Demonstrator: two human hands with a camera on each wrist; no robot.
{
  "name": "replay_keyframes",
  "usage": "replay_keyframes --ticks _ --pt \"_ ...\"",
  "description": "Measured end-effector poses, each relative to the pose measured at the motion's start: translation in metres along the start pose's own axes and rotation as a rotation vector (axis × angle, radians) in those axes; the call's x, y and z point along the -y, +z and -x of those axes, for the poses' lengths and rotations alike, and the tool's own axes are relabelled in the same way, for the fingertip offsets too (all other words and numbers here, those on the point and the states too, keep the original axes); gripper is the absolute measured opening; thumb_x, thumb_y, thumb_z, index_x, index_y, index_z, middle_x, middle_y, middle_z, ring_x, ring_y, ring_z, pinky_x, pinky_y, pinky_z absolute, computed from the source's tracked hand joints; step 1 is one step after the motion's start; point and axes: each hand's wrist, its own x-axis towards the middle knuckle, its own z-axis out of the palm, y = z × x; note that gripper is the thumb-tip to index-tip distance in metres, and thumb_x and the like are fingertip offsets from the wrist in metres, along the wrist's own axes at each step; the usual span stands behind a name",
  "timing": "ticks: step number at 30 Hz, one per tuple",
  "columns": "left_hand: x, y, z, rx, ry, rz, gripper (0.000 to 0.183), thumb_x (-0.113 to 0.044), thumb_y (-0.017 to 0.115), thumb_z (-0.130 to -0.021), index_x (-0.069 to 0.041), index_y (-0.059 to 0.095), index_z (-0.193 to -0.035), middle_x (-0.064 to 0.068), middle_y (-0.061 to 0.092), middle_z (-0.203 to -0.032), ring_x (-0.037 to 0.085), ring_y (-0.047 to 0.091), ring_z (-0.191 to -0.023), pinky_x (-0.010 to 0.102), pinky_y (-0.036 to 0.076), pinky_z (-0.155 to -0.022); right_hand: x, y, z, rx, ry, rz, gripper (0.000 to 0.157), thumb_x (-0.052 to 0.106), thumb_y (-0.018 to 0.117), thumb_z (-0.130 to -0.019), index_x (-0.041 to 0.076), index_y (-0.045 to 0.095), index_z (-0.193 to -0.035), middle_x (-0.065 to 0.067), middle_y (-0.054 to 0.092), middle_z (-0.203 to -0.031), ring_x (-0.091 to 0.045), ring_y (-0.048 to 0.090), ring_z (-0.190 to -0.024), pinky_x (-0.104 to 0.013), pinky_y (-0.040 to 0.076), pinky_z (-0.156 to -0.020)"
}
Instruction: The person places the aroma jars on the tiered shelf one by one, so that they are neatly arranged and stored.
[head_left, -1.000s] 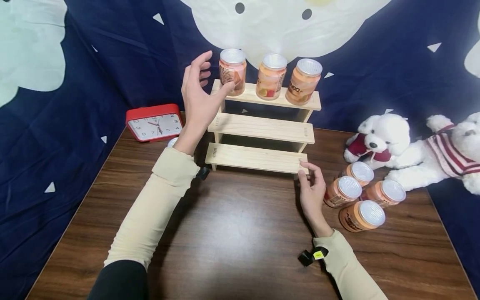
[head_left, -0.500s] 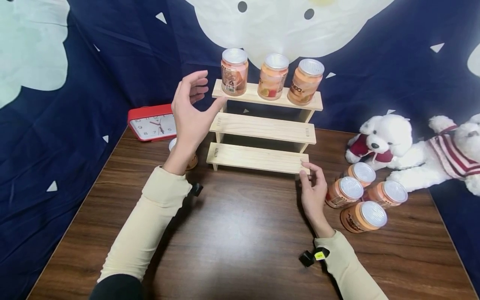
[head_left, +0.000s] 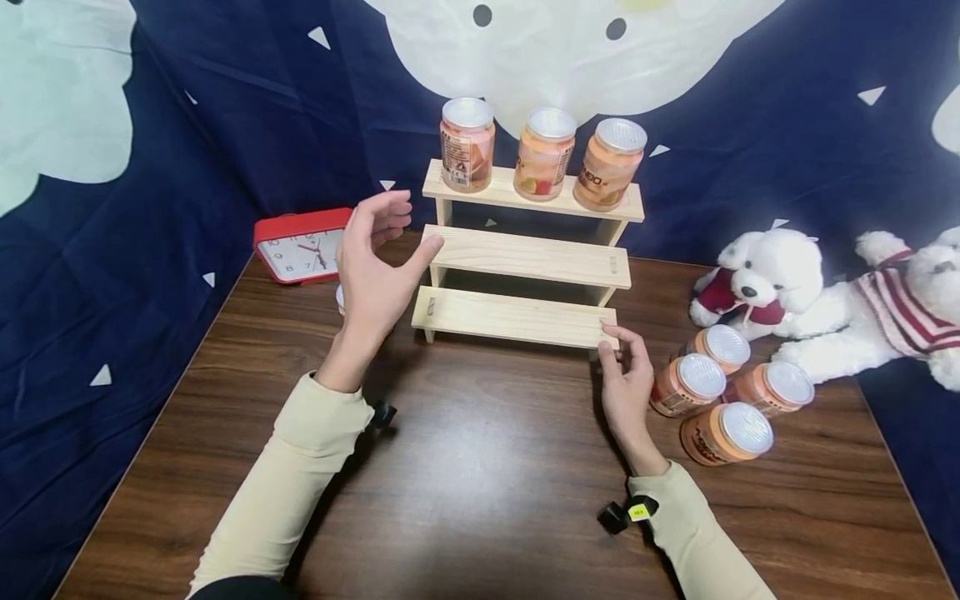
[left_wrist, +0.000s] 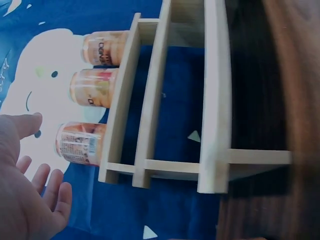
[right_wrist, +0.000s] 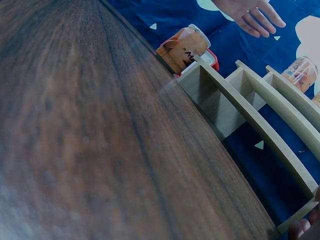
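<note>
A three-step wooden display shelf (head_left: pixel 517 317) stands at the back of the table. Three fruit jars with silver lids, the left one (head_left: pixel 467 146) among them, are lined up on its top step. My left hand (head_left: pixel 375 271) hovers in the air left of the middle step, thumb and fingers spread apart, holding nothing. In the left wrist view the same hand (left_wrist: pixel 30 185) is apart from the jars. My right hand (head_left: pixel 628 383) grips the right front corner of the bottom step between thumb and fingers. Another fruit jar (right_wrist: pixel 182 50) stands on the table, mostly hidden behind my left hand in the head view.
Several more fruit jars (head_left: pixel 726 433) are grouped on the table to the right of my right hand. Behind them sit two white plush dogs (head_left: pixel 772 271). A red alarm clock (head_left: pixel 300 246) is at the back left, against a dark blue cloth backdrop (head_left: pixel 225 100).
My left hand has moved away from the left jar on the top step, down and to the left. The jars stay put, and my right hand keeps its place at the shelf corner.
</note>
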Motion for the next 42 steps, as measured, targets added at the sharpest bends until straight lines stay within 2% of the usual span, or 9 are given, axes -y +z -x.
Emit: replay_keyframes --ticks 7,12,24,33,42 --pt "0.01 -0.009 0.017 0.048 0.047 -0.09 0.052 -0.016 0.094 -0.089 -0.005 0.074 -0.136 0.014 0.075 -0.124 0.028 0.07 -0.112 0.039 0.054 -0.101 0.0 -0.001 0.0 -0.003 -0.002 0.003 0.022 -0.003 0.065 -0.108 -0.007 0.07 -0.129 0.005 0.069 -0.114 -0.008 0.06 -0.079 -0.018 0.053 -0.07" --pt "0.013 -0.017 0.025 0.05 0.07 -0.115 0.052 -0.013 0.094 -0.089 -0.003 0.073 -0.136 0.016 0.075 -0.123 0.029 0.07 -0.113 0.036 0.053 -0.102 0.0 -0.002 0.001 -0.004 0.011 0.003 0.022 -0.003 0.065 -0.108 -0.008 0.07 -0.129 0.004 0.069 -0.116 -0.007 0.06 -0.08 -0.018 0.053 -0.071" --pt "0.03 -0.039 0.046 0.046 0.008 -0.193 0.052 -0.018 0.095 -0.089 -0.004 0.074 -0.135 0.013 0.076 -0.126 0.029 0.07 -0.115 0.034 0.049 -0.103 0.002 0.0 0.001 0.005 0.017 0.002 0.023 -0.003 0.065 -0.108 -0.007 0.07 -0.13 0.004 0.069 -0.117 -0.01 0.06 -0.081 -0.018 0.053 -0.07" --pt "0.044 -0.055 0.058 0.028 -0.029 -0.288 0.05 -0.017 0.095 -0.085 -0.007 0.077 -0.131 0.016 0.074 -0.128 0.034 0.066 -0.12 0.047 0.047 -0.099 0.001 0.001 0.001 0.011 0.007 -0.008 0.023 -0.002 0.066 -0.108 -0.008 0.069 -0.13 0.003 0.069 -0.119 -0.006 0.059 -0.08 -0.018 0.052 -0.071" --pt "0.055 -0.058 0.065 0.012 -0.063 -0.32 0.05 -0.015 0.096 -0.083 -0.005 0.078 -0.129 0.017 0.069 -0.139 0.032 0.061 -0.135 0.045 0.045 -0.111 0.001 0.0 0.001 0.01 -0.001 -0.016 0.023 -0.002 0.067 -0.108 -0.009 0.068 -0.13 0.003 0.069 -0.118 -0.007 0.059 -0.08 -0.018 0.052 -0.071"
